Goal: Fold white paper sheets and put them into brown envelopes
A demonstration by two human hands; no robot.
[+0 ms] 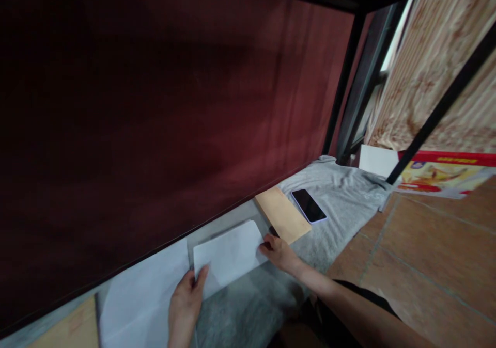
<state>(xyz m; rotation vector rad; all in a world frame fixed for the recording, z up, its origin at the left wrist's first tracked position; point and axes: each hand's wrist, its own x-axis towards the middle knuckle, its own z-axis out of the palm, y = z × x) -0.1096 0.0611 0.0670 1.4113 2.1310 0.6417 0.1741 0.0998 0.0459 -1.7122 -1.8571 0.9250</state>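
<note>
A folded sheet of white paper [232, 252] is held between my two hands, low over a grey cloth. My left hand [187, 301] grips its left edge, thumb on top and fingers hidden beneath. At the right end, my right hand [279, 254] pinches the paper's edge. Larger white paper [147, 291] with a crease lies to the left, partly behind my left hand. Just beyond my right hand rests a tan envelope [284, 215].
A smartphone [309, 205] lies beside the envelope on the grey cloth [341, 198]. More tan paper [72, 327] shows at the lower left. A dark red panel [194, 105] rises behind. Black metal bars [445, 105] and a printed red and yellow box [442, 175] stand right, over floor tiles.
</note>
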